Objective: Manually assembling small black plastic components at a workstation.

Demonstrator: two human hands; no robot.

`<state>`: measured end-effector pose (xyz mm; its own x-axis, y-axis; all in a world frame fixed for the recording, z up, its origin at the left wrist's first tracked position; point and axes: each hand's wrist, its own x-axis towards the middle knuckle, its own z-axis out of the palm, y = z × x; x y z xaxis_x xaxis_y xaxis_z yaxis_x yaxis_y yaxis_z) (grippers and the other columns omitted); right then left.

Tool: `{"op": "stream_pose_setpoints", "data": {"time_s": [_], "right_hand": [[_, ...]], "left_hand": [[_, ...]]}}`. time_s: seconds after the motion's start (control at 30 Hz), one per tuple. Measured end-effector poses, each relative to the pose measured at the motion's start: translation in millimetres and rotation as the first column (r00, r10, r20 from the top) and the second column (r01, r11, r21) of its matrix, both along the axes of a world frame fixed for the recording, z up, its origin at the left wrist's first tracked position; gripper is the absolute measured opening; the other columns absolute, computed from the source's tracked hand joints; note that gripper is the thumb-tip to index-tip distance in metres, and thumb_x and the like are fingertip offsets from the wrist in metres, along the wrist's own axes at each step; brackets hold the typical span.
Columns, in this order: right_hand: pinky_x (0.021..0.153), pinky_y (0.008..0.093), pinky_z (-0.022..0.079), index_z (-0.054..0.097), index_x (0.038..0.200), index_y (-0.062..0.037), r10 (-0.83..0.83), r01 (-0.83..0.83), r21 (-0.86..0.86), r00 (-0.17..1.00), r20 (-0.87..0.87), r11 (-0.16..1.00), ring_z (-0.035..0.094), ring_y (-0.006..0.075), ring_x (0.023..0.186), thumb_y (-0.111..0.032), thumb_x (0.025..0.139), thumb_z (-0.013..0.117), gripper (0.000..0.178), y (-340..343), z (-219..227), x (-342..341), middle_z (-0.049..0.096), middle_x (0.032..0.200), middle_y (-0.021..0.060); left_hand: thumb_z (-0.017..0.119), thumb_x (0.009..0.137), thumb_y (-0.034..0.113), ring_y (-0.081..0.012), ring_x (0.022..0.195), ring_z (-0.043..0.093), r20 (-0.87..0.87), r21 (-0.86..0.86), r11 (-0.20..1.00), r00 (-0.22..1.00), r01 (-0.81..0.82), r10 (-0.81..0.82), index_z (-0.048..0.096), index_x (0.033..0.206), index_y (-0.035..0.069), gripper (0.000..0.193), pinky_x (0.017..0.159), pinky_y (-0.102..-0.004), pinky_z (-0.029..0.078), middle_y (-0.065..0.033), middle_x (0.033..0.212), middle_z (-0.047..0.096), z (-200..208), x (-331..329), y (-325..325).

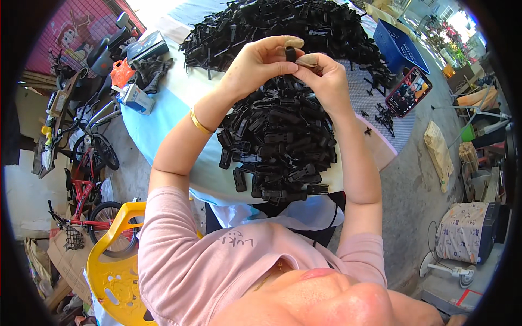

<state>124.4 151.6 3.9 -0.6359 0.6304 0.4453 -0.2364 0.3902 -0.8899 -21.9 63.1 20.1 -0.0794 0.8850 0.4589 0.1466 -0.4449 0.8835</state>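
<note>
Over the table, my two hands meet close together with their fingers bent. My left hand [261, 61] is closed on a small black plastic part [291, 54], held at the fingertips. Against it comes my right hand [326, 77], thumb and fingers pinched together; whatever they grip is hidden. Beige covers sit on some fingertips. Below my hands lies a near heap of black plastic clip-like pieces [277, 136]. Beyond them spreads a larger far heap of thin black plastic parts [239, 32].
A blue plastic basket [401, 46] stands at the table's far right, with a phone [409, 92] propped near it. Small black pieces [385, 119] lie scattered there. On the left are a small box [137, 99] and dark gloves [152, 73]. A yellow chair [117, 261] stands lower left.
</note>
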Motion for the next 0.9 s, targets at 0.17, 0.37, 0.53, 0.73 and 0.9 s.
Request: {"op": "stream_pose_setpoints", "data": {"time_s": [0.17,0.37,0.53,0.73,0.9], "right_hand": [[0.053,0.0157,0.038,0.063,0.092,-0.0017,0.124,-0.126,-0.083,0.992,-0.026,0.989,0.047,0.0018,0.059,-0.012,0.080,0.064,0.016,5,4,6,0.057,0.070,-0.0028],[0.043,0.0138,0.025,0.062,0.094,-0.0019,0.121,-0.119,-0.081,0.992,0.026,0.990,0.038,-0.0008,0.051,-0.017,0.086,0.058,0.018,2,6,7,0.051,0.065,-0.0035],[0.049,0.0184,0.034,0.066,0.089,-0.0017,0.062,-0.058,-0.044,0.992,0.107,0.997,0.044,0.0026,0.055,-0.016,0.084,0.059,0.017,-5,13,9,0.053,0.061,-0.0028],[0.049,0.0172,0.031,0.065,0.090,0.0000,-0.022,0.019,0.030,0.992,0.122,0.999,0.041,0.0024,0.055,-0.016,0.085,0.058,0.018,-13,14,8,0.050,0.061,-0.0038],[0.046,0.0163,0.030,0.064,0.092,-0.0005,-0.028,0.030,-0.009,0.991,0.133,1.000,0.041,0.0017,0.054,-0.017,0.085,0.058,0.019,-11,12,7,0.049,0.061,-0.0040]], "left_hand": [[0.062,0.079,-0.001,-0.0071,0.085,0.058,-0.003,-0.083,0.994,0.997,-0.077,0.077,0.056,0.113,0.004,0.035,0.069,-0.0181,0.047,-0.0037,0.097,0.063,2,-2,-1],[0.063,0.079,0.000,-0.0062,0.083,0.059,-0.118,0.027,0.988,0.981,-0.151,0.153,0.055,0.111,0.003,0.034,0.065,-0.0162,0.046,-0.0024,0.092,0.063,4,5,-4],[0.063,0.077,-0.003,-0.0081,0.082,0.059,-0.211,0.077,0.970,0.947,-0.230,0.241,0.056,0.103,-0.002,0.027,0.072,-0.0209,0.049,-0.0046,0.091,0.063,3,8,-6],[0.070,0.072,0.003,-0.0028,0.064,0.057,-0.253,0.222,0.913,0.884,-0.344,0.394,0.062,0.090,0.001,0.020,0.059,-0.0182,0.047,-0.0016,0.074,0.064,2,14,-8],[0.067,0.073,0.000,-0.0037,0.069,0.057,-0.189,0.161,0.934,0.919,-0.320,0.347,0.061,0.097,0.001,0.025,0.064,-0.0187,0.048,-0.0025,0.083,0.065,-3,15,-4]]}}
